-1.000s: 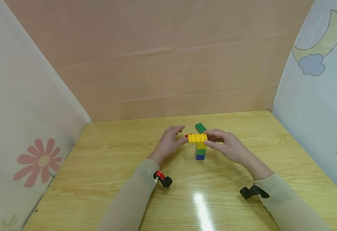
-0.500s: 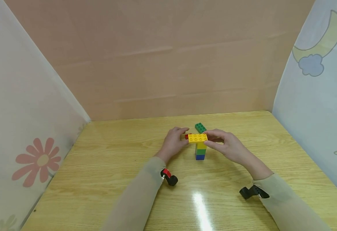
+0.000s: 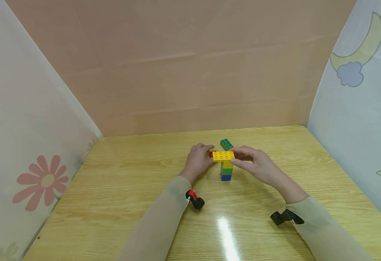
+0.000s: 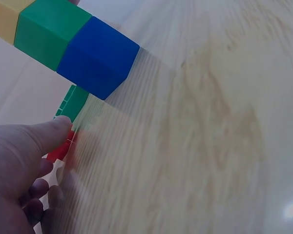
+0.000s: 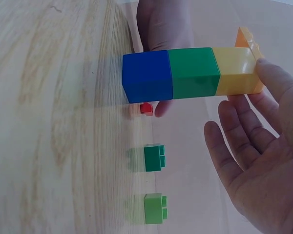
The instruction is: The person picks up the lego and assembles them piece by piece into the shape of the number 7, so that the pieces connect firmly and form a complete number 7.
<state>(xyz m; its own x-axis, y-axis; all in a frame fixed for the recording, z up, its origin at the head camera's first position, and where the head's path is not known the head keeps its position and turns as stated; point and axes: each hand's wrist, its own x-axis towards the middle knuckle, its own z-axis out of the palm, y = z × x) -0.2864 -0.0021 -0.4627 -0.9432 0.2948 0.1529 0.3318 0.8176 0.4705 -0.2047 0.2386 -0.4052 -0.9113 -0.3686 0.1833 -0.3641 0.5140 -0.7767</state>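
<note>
A block tower stands upright on the table, with a blue block (image 3: 226,177) at the bottom, a green block (image 3: 227,171) above it, then a yellow block (image 3: 227,165). Across its top lies a long yellow studded brick (image 3: 223,156), jutting out to the left. My right hand (image 3: 259,165) pinches this top brick's right end between thumb and fingers. Left of the tower, my left hand (image 3: 198,159) reaches low around a small red brick (image 4: 61,150), thumb and fingers spread on either side of it. In the head view the top brick partly hides the red one.
A dark green studded brick (image 3: 226,144) lies behind the tower. The right wrist view also shows a light green brick (image 5: 154,208) on the table. Walls stand at the back and both sides of the wooden table (image 3: 128,170).
My left hand has moved right and in around the red brick, bringing its fingers closer to the tower. My right hand and the tower have stayed where they were.
</note>
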